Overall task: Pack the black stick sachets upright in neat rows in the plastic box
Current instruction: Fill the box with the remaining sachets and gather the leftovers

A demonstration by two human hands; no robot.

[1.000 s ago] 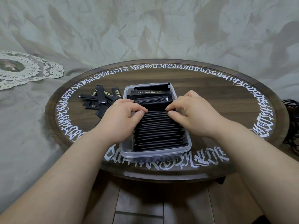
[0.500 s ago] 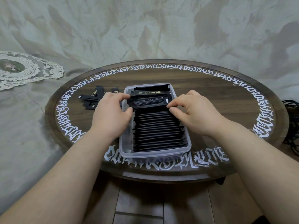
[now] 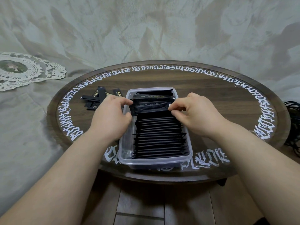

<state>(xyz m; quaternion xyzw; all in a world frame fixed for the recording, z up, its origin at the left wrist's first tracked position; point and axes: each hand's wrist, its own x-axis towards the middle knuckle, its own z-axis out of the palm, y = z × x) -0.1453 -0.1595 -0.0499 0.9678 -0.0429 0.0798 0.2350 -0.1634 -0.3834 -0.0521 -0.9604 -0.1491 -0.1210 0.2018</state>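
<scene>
Here, in the head view, a clear plastic box point(image 3: 155, 161) sits on a round wooden table point(image 3: 211, 111) with white lettering round its rim. A row of black stick sachets point(image 3: 159, 138) stands on edge in the box's near part. Both hands grip a small bundle of sachets point(image 3: 151, 105) over the far part: the left hand point(image 3: 112, 117) pinches its left end, the right hand point(image 3: 193, 114) its right end (fingers curled). Loose sachets point(image 3: 97, 99) lie on the table left of the box.
</scene>
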